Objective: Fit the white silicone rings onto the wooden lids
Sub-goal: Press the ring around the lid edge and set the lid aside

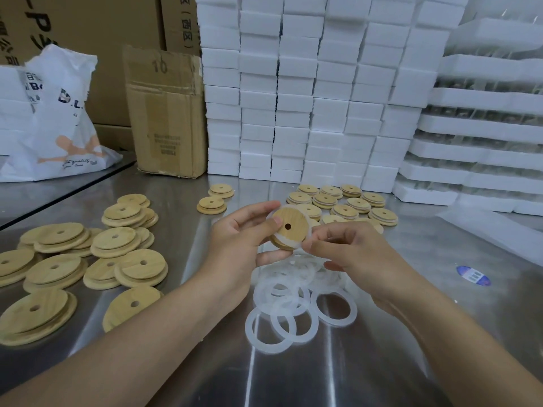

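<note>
My left hand (244, 236) grips a round wooden lid (289, 227) with a small centre hole, held up over the metal table. A white silicone ring (295, 245) sits partly around the lid's rim. My right hand (349, 251) pinches that ring at the lid's lower right edge. Below the hands lies a loose pile of white silicone rings (293, 304). Bare wooden lids (88, 259) are heaped on the left. Lids with rings fitted (346, 204) lie in rows behind the hands.
The steel table (411, 333) holds two more lid stacks (216, 198) at centre back. Stacked white foam blocks (308, 98) wall off the back and right. A cardboard box (167, 113) and a white plastic bag (58, 121) stand at back left. A blue sticker (473, 275) lies on the right.
</note>
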